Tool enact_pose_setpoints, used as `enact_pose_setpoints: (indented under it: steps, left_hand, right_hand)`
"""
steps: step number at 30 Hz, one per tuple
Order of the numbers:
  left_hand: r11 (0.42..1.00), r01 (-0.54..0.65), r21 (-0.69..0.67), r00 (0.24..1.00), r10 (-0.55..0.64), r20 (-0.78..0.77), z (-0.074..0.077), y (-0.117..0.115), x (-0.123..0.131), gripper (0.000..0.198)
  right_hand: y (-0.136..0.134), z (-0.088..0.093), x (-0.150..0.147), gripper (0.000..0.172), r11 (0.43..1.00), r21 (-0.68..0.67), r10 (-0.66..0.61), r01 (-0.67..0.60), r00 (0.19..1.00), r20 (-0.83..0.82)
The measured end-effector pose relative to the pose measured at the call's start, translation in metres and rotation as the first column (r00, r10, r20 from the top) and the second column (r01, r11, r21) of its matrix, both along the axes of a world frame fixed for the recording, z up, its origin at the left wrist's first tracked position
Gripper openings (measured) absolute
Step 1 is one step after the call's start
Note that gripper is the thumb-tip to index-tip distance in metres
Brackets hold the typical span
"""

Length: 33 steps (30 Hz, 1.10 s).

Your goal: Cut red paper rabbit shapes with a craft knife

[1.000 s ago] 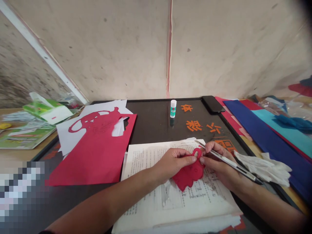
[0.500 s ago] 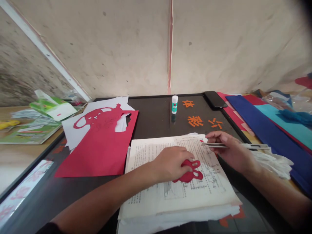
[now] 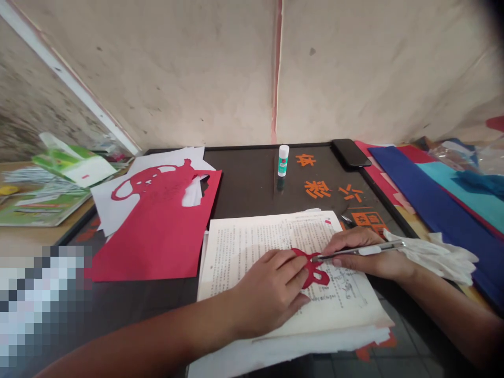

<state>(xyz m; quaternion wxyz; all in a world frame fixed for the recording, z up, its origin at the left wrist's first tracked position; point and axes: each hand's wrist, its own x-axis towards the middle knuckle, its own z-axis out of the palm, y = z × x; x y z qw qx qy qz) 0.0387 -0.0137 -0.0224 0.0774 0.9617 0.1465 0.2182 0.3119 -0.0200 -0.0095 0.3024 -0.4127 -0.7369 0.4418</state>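
Note:
A red paper cutout with eared or looped ends lies on a printed book. My left hand rests over most of it, fingers stretched out and pressing it against the page, so its left part is hidden. In my right hand is a slim metal craft knife, gripped between thumb and fingers. Its tip meets the upper loop of the cutout. A tiny red scrap sits near the page's top right corner.
Red paper over white sheets lies left. A glue stick stands at the back near orange cut characters and a black phone. White gloves and coloured sheets are at right; a green box is far left.
My right hand has brought the knife from the page's top right corner down and left onto the cutout. My left hand has shifted lower, its fingers now flatter on the paper.

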Motion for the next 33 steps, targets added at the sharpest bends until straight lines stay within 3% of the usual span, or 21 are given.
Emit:
enact_pose_setpoints:
  steps: [6,12,26,33]
  left_hand:
    - [0.998,0.014,0.061,0.999,-0.016,0.031,-0.0033,0.0022,0.001,0.036]
    - [0.998,0.026,0.059,1.0,-0.026,0.007,-0.004,0.0025,0.0002,0.036]
    - [0.997,0.023,0.07,1.0,-0.024,0.009,-0.0054,0.0012,0.0005,0.036]
    - [0.998,0.009,0.068,1.0,-0.01,0.016,-0.0049,0.001,0.0004,0.036]
  right_hand:
    - [0.0002,-0.0009,-0.0012,0.018,0.999,0.033,0.03,-0.03,1.0,-0.009]
    - [0.002,0.0013,-0.0015,0.019,0.997,-0.024,0.074,-0.074,0.997,-0.025]
    - [0.0021,-0.0006,0.0003,0.021,0.994,-0.011,0.112,-0.112,0.994,0.02]
    - [0.0027,0.0006,0.0019,0.017,0.999,-0.031,0.034,-0.035,0.999,-0.042]
